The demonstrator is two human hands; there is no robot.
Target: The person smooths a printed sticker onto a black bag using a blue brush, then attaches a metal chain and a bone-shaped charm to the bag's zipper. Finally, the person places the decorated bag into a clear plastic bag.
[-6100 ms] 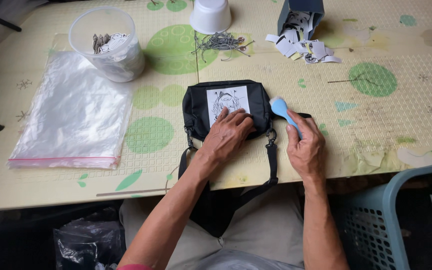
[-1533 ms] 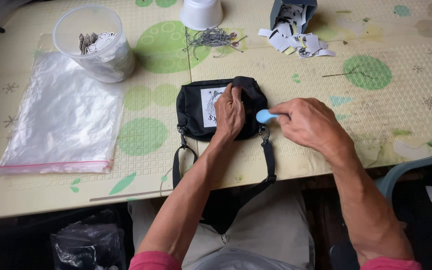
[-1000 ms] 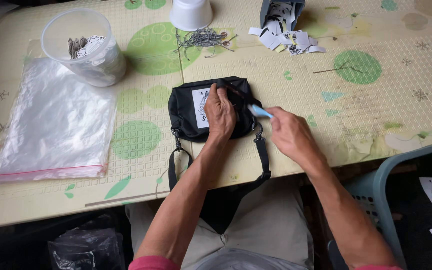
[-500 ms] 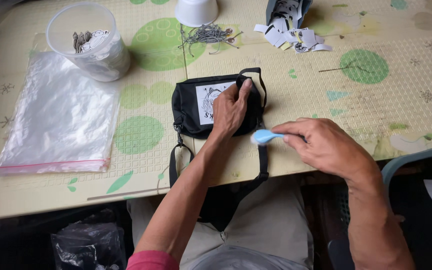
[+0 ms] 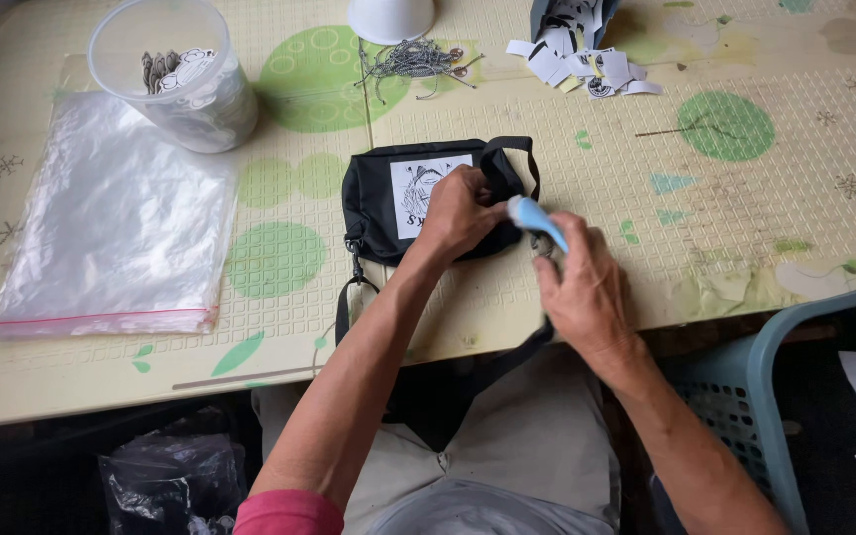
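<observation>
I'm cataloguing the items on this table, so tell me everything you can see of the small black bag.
The black bag is a small soft pouch, fabric by its look, lying flat on the table near its front edge. A white patch with a dark drawing sits on its face. A loop handle curves at its right end; a black strap hangs off the edge. The left hand presses on it, while the right hand holds a light blue tool beside it.

Head camera (the only view) looks steeply down, close over the table (image 5: 745, 228).
</observation>
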